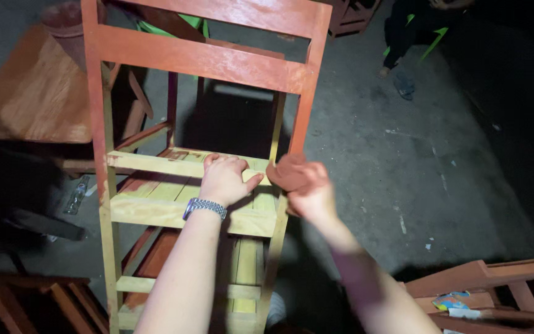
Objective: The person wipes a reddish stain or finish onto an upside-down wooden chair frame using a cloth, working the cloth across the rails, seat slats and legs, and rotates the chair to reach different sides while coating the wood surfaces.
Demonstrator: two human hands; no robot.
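Observation:
A wooden chair frame [174, 213] stands in front of me, its upper rails stained red-brown and its lower slats bare pale wood. My left hand [225, 178], a metal watch on its wrist, rests on a pale cross slat and grips its far edge. My right hand [307, 188] is closed on a red-brown stained rag [287, 171] pressed against the chair's right upright, where the red stain meets bare wood.
A stained wooden tabletop [35, 93] is at the upper left. More red-stained chair parts lie at the lower right [483, 287] and lower left [26, 303]. Another person's leg and sandalled foot [403, 80] are at the top right on the grey concrete floor.

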